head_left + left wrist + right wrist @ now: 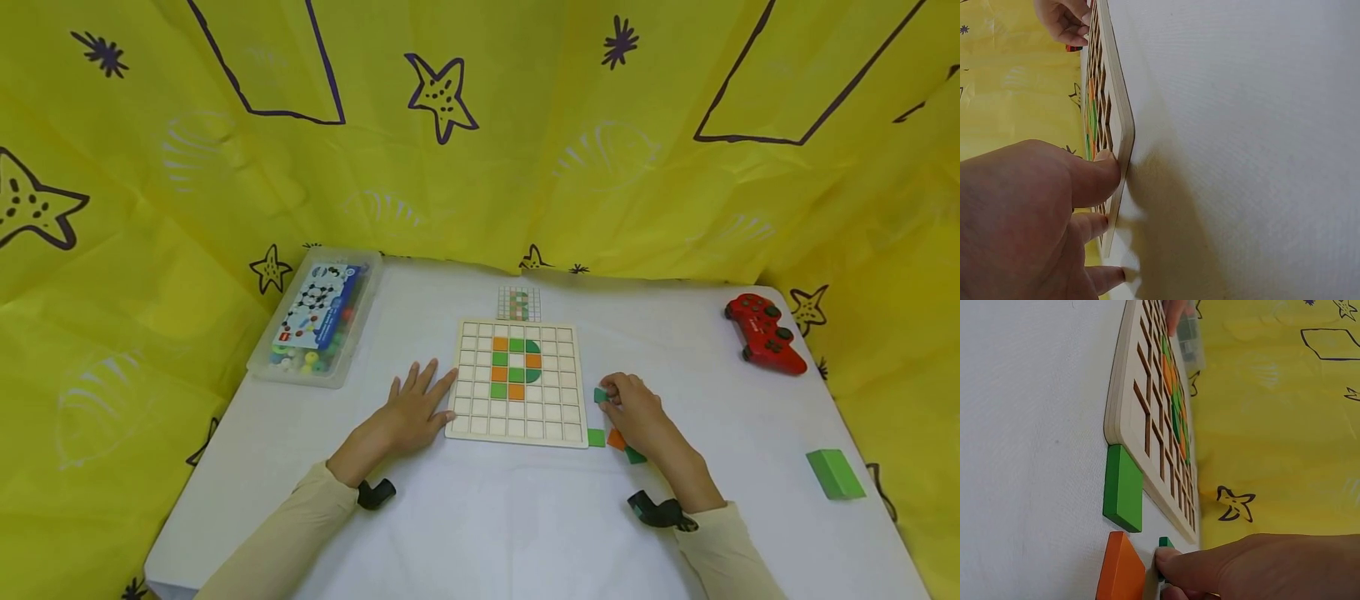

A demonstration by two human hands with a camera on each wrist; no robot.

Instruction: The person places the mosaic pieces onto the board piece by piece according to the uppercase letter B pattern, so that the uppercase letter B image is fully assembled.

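Note:
A wooden grid board (pixel 558 427) lies on the white table, with several orange and green tiles (pixel 517 375) set in a P-like shape. My left hand (pixel 411 414) rests at its left edge, fingers spread; the thumb (pixel 1107 169) lies on the rim. Right of the board, my right hand (pixel 636 417) pinches a dark green tile (pixel 601 396) between thumb and fingers. Just below that hand are a light green square tile (pixel 1124 487), touching the board's corner, an orange tile (pixel 1121 569) and another dark green tile (pixel 635 456).
Behind the board lies a small pattern card (pixel 519 303) with a coloured grid. A clear plastic box (pixel 341 367) of colourful pieces sits at the left. On the right are a red game controller (pixel 767 333) and a green block (pixel 836 475). Yellow curtains (pixel 510 183) surround the table.

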